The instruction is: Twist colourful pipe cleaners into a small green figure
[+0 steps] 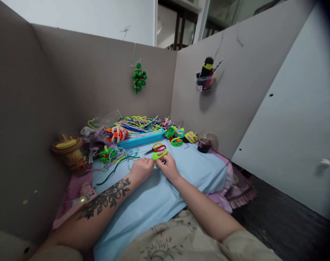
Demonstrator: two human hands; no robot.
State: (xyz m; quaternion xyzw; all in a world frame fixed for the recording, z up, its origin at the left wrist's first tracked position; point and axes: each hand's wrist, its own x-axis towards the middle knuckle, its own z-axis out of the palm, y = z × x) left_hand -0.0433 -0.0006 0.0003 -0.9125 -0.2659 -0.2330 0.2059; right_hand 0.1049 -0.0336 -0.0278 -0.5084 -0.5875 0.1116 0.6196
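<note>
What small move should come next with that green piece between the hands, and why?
Probably keep both hands pinched on the bright green pipe-cleaner piece and give it one more short bend. The left hand and right hand meet on it, and it looks only part-shaped; the scissors lie untouched just beyond.

Both hands on cloth [197, 170], wire piece [159, 155] between them. Scissors [156, 148] just behind. Tray [140, 139] further behind. Jar [69, 150] left. Cup [204, 145] right.
</note>
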